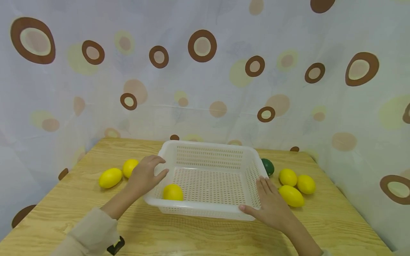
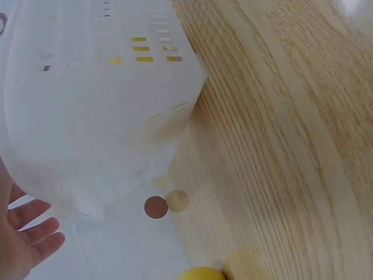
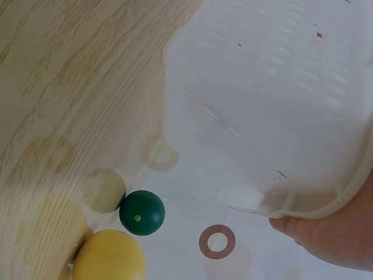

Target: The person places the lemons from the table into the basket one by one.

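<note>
A white perforated plastic basket (image 1: 208, 208) sits on the wooden table, with one yellow lemon (image 1: 173, 192) in its front left corner. My left hand (image 1: 145, 176) is at the basket's left side, thumb and fingers spread apart around the rim area. In the left wrist view its fingers (image 2: 44, 239) show beside the rim, not wrapped around it. The right hand (image 1: 272, 206) rests on the front right corner, fingers laid straight along the right rim and thumb on the front rim. Part of that hand (image 3: 332, 233) shows against the rim in the right wrist view.
Left of the basket lie two lemons, one nearer (image 1: 110, 178) and one partly behind my left hand (image 1: 129, 168). On the right are three lemons (image 1: 290, 196) and a dark green round fruit (image 1: 267, 166) close to the basket wall. A patterned curtain (image 1: 205, 89) hangs behind the table.
</note>
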A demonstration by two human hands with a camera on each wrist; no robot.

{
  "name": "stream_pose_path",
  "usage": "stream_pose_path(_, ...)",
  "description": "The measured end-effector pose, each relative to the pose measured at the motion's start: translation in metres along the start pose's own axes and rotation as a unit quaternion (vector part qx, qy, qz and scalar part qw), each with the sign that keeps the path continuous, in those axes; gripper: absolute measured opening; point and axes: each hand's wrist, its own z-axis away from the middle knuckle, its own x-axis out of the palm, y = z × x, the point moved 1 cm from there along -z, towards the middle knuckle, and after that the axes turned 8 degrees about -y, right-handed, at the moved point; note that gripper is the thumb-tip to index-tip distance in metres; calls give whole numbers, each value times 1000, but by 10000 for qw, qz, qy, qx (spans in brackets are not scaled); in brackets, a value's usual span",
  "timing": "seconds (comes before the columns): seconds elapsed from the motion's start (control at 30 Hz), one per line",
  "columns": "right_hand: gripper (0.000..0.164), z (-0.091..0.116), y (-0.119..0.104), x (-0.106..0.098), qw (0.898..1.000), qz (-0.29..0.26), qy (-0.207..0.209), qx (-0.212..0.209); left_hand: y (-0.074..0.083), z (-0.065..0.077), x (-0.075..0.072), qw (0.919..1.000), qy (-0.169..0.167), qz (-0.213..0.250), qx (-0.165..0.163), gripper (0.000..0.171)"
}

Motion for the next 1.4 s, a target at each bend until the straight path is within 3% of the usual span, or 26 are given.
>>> stream_pose_path(0.23,103,-1,1,1,10000,21,-9,31,-10,3,-9,9989,-81,-50,-456,27)
stream_pose_path(0.43,103,-1,1,1,10000,38,19,27,-17,7,-11,9983,-116,-36,-578,28)
stream_pose_path(0.9,102,-2,3,3,10000,58,59,-1,-30,14,-12,9979,-52,-258,-593,34)
stream_pose_path(1.4,103,0,1,0,9999,102,49,-6,-52,31,-11,9969,433,-636,-143,32)
